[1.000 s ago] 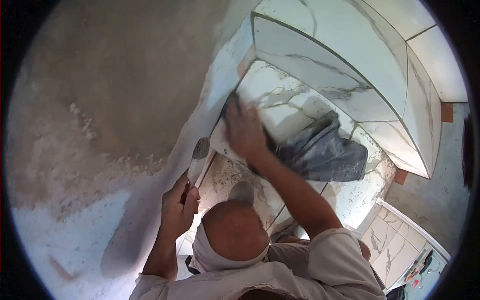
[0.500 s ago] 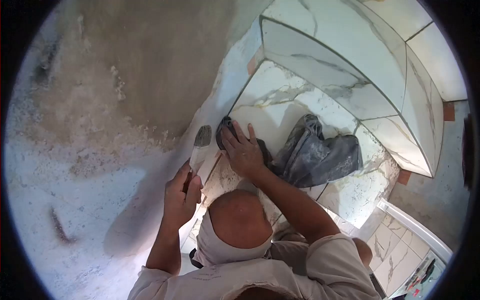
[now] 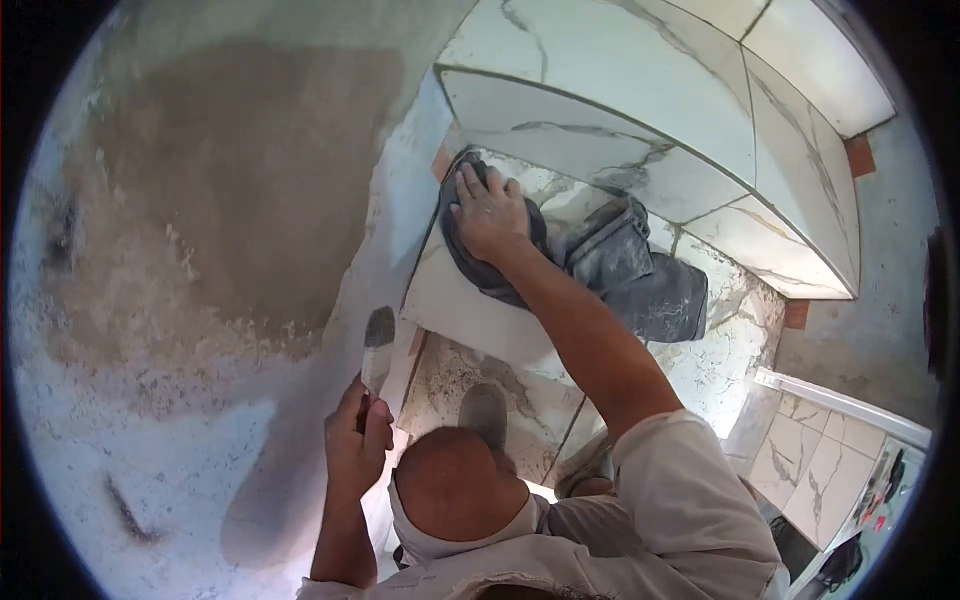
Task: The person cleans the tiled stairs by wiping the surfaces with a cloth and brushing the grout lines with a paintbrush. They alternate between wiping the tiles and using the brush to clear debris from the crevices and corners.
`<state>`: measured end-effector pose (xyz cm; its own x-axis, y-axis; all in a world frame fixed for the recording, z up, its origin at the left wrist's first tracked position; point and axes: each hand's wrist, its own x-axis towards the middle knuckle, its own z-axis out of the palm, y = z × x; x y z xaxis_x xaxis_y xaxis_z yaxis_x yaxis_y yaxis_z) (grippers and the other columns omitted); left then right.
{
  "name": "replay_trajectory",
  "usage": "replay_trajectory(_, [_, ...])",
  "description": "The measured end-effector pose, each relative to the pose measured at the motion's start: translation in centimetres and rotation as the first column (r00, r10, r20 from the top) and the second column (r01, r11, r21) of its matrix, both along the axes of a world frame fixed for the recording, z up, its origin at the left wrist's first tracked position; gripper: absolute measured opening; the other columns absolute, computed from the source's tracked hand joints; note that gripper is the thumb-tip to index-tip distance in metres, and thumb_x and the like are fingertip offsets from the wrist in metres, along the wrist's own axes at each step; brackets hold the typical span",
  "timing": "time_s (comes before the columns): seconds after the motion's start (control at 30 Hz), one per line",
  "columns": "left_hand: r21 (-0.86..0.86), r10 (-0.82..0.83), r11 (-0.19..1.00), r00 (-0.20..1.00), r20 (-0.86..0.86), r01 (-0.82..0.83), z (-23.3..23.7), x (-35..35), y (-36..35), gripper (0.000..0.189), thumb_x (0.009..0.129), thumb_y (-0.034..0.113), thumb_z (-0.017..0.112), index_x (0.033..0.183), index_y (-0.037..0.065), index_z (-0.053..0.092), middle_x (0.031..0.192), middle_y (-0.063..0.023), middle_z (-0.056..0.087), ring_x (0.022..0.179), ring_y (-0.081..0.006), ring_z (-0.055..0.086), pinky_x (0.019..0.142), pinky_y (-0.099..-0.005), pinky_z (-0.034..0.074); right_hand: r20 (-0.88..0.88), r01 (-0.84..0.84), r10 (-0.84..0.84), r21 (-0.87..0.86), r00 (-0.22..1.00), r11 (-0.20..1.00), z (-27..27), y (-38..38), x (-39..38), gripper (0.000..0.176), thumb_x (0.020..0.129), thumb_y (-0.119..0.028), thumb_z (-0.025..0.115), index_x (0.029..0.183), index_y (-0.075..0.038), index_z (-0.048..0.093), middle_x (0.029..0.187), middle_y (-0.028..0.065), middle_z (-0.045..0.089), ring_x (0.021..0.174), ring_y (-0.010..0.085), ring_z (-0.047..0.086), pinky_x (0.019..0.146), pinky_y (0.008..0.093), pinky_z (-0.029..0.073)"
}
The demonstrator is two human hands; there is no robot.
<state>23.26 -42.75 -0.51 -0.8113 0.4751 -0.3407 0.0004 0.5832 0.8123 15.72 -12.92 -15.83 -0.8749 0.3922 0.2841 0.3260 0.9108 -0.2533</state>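
My left hand (image 3: 358, 440) is closed round the handle of a putty knife (image 3: 379, 352). Its pale blade points up, with a dark grey coating at the rounded tip, near the wall's lower edge. My right hand (image 3: 492, 215) presses a bunched part of a dark grey cloth (image 3: 640, 290) onto a marble-patterned tiled step (image 3: 475, 320), in the corner where wall and riser meet. The cloth trails to the right in thick, dusty folds, like an old garment. My right fingers are bent over it; their tips partly sink into the folds.
A higher tiled step (image 3: 600, 45) rises behind a veined riser (image 3: 590, 140). The rough plastered wall (image 3: 280, 180) stands at left. My knee (image 3: 450, 480) and a slipper (image 3: 484, 412) are below. Tools lie at lower right beyond a white ledge (image 3: 850, 410).
My right hand has pushed the bunched cloth farther into the step's back corner, dragging the folds along. The putty knife in my left hand sits slightly lower and more upright as the view shifted.
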Motion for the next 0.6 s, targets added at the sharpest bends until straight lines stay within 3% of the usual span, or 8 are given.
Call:
replay_trajectory(0.07, [0.02,-0.028,0.999,1.0,0.005,0.028,-0.2,-0.3,1.0,0.038,0.097,0.017,0.051,0.132,0.0,0.051,0.07,-0.0029,0.056,0.053,-0.0074,0.052,0.048,-0.0238,0.043,0.418,-0.062,0.011,0.107,0.909,0.992,0.9,0.9,-2.8,0.049,0.097,-0.032,0.042,0.14,-0.01,0.048,0.147,0.0011,0.044,0.124,0.024,0.042,0.099,0.0413,0.032])
replay_trajectory(0.17, [0.069,-0.047,0.997,0.998,0.048,0.043,-0.8,-0.4,2.8,0.026,0.097,0.014,0.047,0.118,0.0,0.054,0.07,-0.0014,0.052,0.048,-0.0054,0.046,0.043,-0.0222,0.038,0.208,-0.014,0.008,0.028,0.978,1.0,0.5,2.3,-1.0,0.048,0.098,-0.035,0.041,0.141,-0.014,0.048,0.149,-0.0011,0.043,0.129,0.0229,0.04,0.099,0.0428,0.033])
replay_trajectory(0.27, [0.064,-0.048,0.997,0.997,0.066,0.044,-1.6,-1.0,4.6,0.023,0.096,0.012,0.046,0.113,0.0,0.055,0.069,-0.001,0.051,0.049,-0.0055,0.046,0.043,-0.0224,0.038,0.259,0.049,-0.049,0.007,0.965,0.999,0.5,5.4,2.6,0.046,0.098,-0.035,0.042,0.14,-0.018,0.05,0.15,-0.002,0.043,0.126,0.0228,0.043,0.098,0.0422,0.034])
replay_trajectory(0.33, [0.063,-0.057,0.997,0.994,0.095,0.051,-2.1,-2.1,5.1,0.027,0.096,0.012,0.048,0.118,-0.001,0.055,0.068,-0.0011,0.053,0.051,-0.0059,0.048,0.046,-0.0233,0.04,0.211,0.098,-0.115,0.086,0.971,0.991,-0.5,6.9,7.1,0.043,0.097,-0.034,0.043,0.135,-0.019,0.055,0.148,-0.0027,0.045,0.121,0.0237,0.046,0.096,0.043,0.035])
replay_trajectory(0.4, [0.07,-0.053,0.997,0.992,0.116,0.045,-2.7,-3.1,5.6,0.03,0.095,0.012,0.051,0.122,-0.002,0.055,0.066,-0.0011,0.054,0.053,-0.0064,0.05,0.049,-0.0242,0.042,0.313,0.076,-0.131,0.181,0.941,0.981,-0.2,9.1,12.6,0.042,0.095,-0.033,0.046,0.131,-0.015,0.058,0.145,-0.0011,0.048,0.116,0.0248,0.05,0.094,0.0443,0.035])
replay_trajectory(0.5, [0.041,-0.133,0.991,0.991,0.035,0.131,-4.0,-4.7,7.2,0.026,0.096,0.014,0.048,0.116,-0.001,0.055,0.073,-0.002,0.052,0.054,-0.006,0.046,0.048,-0.0233,0.04,0.262,0.135,-0.203,0.256,0.944,0.957,0.9,11.4,19.4,0.039,0.092,-0.03,0.05,0.126,-0.013,0.06,0.142,0.0009,0.051,0.112,0.0262,0.052,0.09,0.0458,0.037])
replay_trajectory(0.57, [-0.029,-0.233,0.972,0.951,-0.203,0.232,-5.2,-5.7,9.0,0.037,0.093,0.01,0.05,0.128,-0.004,0.052,0.076,-0.0131,0.06,0.064,-0.019,0.057,0.062,-0.0327,0.047,0.213,0.131,-0.183,0.239,0.96,0.962,0.7,12.3,21.6,0.04,0.089,-0.026,0.054,0.125,-0.011,0.061,0.14,0.0031,0.053,0.11,0.0267,0.053,0.087,0.0468,0.039])
replay_trajectory(0.6, [-0.023,-0.233,0.972,0.95,-0.208,0.233,-5.1,-6.1,10.1,0.037,0.093,0.01,0.05,0.128,-0.004,0.052,0.076,-0.0131,0.06,0.064,-0.019,0.057,0.062,-0.0327,0.047,0.209,0.133,-0.186,0.245,0.96,0.96,0.8,12.2,21.0,0.04,0.089,-0.026,0.054,0.125,-0.011,0.061,0.14,0.0031,0.053,0.11,0.0267,0.053,0.087,0.0468,0.039])
